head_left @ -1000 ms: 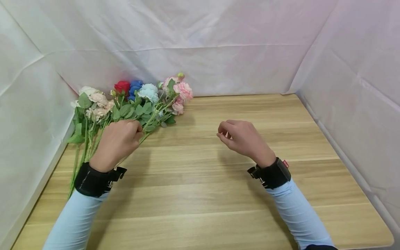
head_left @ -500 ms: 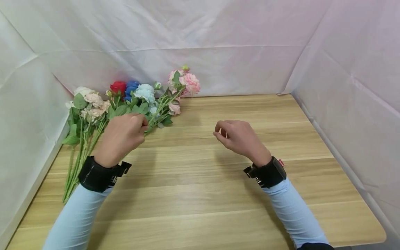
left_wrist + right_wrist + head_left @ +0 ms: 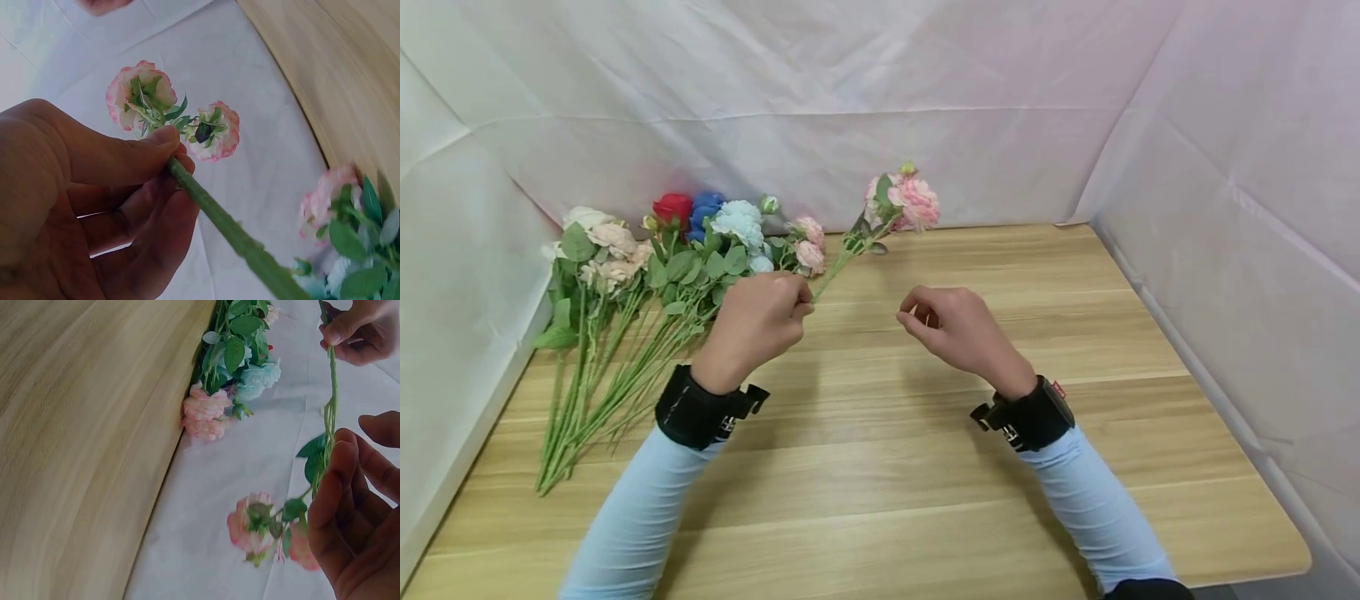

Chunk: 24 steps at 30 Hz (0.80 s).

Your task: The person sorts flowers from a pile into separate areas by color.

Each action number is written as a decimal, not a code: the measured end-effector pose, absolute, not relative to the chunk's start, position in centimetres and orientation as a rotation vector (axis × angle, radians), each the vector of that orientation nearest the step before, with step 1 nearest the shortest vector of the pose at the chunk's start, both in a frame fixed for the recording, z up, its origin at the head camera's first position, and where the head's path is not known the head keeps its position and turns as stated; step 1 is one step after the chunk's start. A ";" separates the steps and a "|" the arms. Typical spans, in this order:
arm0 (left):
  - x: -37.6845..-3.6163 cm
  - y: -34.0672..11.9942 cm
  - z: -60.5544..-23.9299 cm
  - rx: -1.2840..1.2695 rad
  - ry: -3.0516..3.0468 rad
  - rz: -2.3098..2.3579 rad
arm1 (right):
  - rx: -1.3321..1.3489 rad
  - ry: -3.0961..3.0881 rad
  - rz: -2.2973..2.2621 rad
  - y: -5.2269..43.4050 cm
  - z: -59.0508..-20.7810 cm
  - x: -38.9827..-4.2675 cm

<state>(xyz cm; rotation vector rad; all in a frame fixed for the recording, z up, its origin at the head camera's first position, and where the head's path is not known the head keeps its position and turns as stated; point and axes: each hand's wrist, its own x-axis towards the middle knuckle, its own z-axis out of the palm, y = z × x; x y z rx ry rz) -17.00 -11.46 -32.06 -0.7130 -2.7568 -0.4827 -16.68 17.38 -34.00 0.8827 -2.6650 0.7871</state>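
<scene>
My left hand [image 3: 752, 329] pinches the green stem [image 3: 228, 225] of a pink flower [image 3: 917, 204] between thumb and fingers. Its ruffled pink-and-white blooms, leaves and a small bud point away to the upper right, above the table's back edge. To the right, my right hand [image 3: 958, 332] hovers over the table with fingers loosely curled and nothing in them. In the right wrist view its thumb [image 3: 381, 428] stands apart from the fingertips, and the stem passes behind those fingers.
Several other flowers lie at the left of the wooden table [image 3: 887, 500]: white and peach blooms [image 3: 613, 242], a red rose [image 3: 672, 208], a blue flower [image 3: 703, 217], a light blue one [image 3: 739, 222] and pink ones [image 3: 809, 254]. White cloth [image 3: 970, 108] hangs behind and at both sides.
My left hand has moved right with the pink flower, drawing it away from the other flowers and leaving their stems in sight. The right hand keeps its loose curl in nearly the same place.
</scene>
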 end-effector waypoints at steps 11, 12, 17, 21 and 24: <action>-16.9 -7.4 -32.3 -0.812 -2.738 -0.530 | 0.768 -2.699 1.329 16.3 -34.6 -16.5; -16.9 -7.1 -32.3 -0.821 -2.732 -0.537 | 0.746 -2.693 1.397 16.1 -34.6 -16.5; -16.8 -6.2 -32.7 -0.853 -2.676 -0.572 | 0.640 -2.636 1.682 15.4 -35.1 -16.4; -16.6 -5.8 -33.0 -0.869 -2.616 -0.623 | 0.507 -2.569 1.850 15.1 -35.3 -16.3; -16.6 -5.5 -33.3 -0.882 -2.587 -0.662 | 0.444 -2.533 1.908 14.9 -35.5 -16.4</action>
